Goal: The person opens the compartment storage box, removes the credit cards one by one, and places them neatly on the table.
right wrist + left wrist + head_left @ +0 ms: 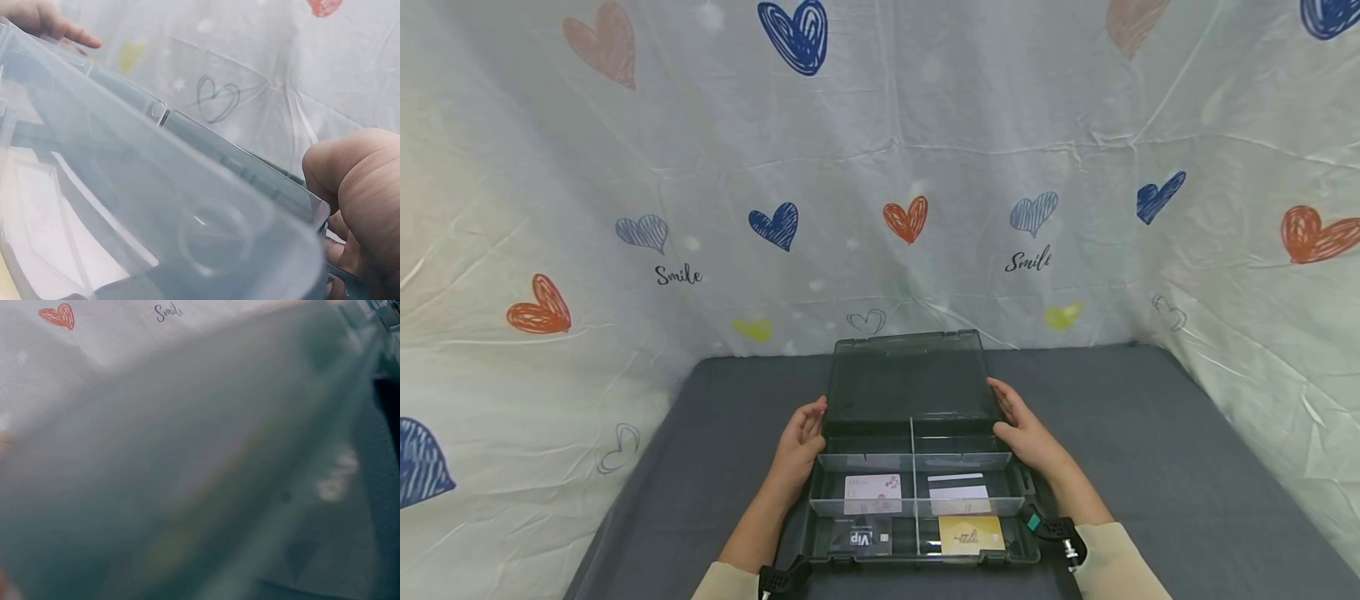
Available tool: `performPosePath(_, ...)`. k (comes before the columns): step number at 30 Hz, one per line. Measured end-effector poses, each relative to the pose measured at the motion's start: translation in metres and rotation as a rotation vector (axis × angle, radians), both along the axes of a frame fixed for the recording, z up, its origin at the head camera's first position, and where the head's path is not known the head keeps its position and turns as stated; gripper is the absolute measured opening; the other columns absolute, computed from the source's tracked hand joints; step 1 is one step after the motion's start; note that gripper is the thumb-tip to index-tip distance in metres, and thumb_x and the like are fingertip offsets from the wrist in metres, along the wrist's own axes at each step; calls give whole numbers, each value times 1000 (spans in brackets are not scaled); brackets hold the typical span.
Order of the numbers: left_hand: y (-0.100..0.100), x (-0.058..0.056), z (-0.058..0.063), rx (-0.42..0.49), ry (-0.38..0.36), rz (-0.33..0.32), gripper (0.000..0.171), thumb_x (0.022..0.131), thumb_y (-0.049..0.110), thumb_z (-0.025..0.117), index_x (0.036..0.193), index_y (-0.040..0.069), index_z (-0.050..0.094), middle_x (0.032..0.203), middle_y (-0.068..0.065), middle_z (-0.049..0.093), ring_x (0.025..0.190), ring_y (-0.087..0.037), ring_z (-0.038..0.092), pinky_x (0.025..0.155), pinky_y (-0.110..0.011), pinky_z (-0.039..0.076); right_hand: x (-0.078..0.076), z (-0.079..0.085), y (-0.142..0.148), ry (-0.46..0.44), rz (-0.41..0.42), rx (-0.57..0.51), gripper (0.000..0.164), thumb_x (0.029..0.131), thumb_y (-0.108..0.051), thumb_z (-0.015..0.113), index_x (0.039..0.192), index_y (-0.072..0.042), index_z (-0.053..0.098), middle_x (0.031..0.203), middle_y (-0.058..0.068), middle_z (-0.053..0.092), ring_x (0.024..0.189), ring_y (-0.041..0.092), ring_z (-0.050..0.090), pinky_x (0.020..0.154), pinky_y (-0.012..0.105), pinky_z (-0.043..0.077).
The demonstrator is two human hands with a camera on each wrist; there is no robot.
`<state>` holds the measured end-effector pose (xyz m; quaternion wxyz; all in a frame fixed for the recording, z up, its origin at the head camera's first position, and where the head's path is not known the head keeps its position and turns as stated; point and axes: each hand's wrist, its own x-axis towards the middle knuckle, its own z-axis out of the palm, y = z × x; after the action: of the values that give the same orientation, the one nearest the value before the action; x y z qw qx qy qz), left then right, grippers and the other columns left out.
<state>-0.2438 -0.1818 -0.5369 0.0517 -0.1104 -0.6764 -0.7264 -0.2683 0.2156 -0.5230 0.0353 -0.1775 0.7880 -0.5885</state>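
Gripping the open box point(914, 487) at lower centre of the frame with left hand point(802, 443) and right hand point(1027, 430) clamped on opposite sides, apparently steadying it, and probably needing next to swing the raised lid point(910, 377) without jostling the cards point(972, 534).

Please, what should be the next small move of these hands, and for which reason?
I would perhaps swing the lid gently forward and down over the box: it stands open, four cards lie in separate compartments, and the left hand and right hand are at opposite sides, near the lid's base.
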Motion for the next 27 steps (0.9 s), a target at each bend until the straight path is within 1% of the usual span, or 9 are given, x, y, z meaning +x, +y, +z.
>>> performPosePath(5, 2, -1, 1, 6, -16, 3, 55, 83, -26, 35, 137, -20, 37, 162, -30, 26, 153, -38, 20, 121, -35, 20, 1, 2, 1, -15, 0, 3, 75, 93, 13, 45, 161, 1, 17, 168, 27, 8, 154, 46, 3, 118, 68, 9)
performPosePath(8, 2, -2, 1, 10, -28, 6, 56, 83, -26, 35, 138, -18, 38, 163, -28, 25, 153, -35, 21, 121, -34, 20, 1, 2, 1, -19, -4, 9, 75, 93, 12, 46, 161, 0, 17, 168, 27, 8, 154, 46, 3, 118, 68, 9)
performPosePath(15, 4, -3, 1, 0, -24, 18, 53, 83, -25, 37, 135, -19, 40, 161, -30, 28, 152, -38, 24, 119, -30, 24, 2, 3, 3, -23, -7, 23, 74, 94, 11, 46, 161, 0, 18, 167, 28, 9, 154, 46, 4, 118, 69, 8)
performPosePath(18, 5, -3, 0, -2, -28, 21, 52, 84, -25, 36, 136, -18, 40, 162, -29, 28, 152, -38, 24, 119, -30, 23, 2, 3, 2, -28, -14, 50, 72, 95, 10, 45, 162, 0, 17, 167, 29, 8, 153, 47, 3, 117, 70, 7)
performPosePath(23, 5, -1, 2, -35, -26, 27, 57, 85, -24, 36, 141, -18, 38, 163, -30, 24, 152, -40, 20, 120, -39, 20, 2, 5, 0, -35, -13, 79, 71, 98, 8, 43, 163, 0, 15, 167, 30, 6, 153, 49, 2, 117, 70, 10)
performPosePath(27, 2, 2, 10, -76, -37, 41, 59, 89, -21, 42, 147, -16, 36, 163, -30, 23, 153, -40, 19, 120, -46, 20, 4, 11, 7, -11, -14, 89, 71, 101, 6, 46, 162, 3, 11, 164, 35, 11, 151, 52, 8, 116, 70, 17)
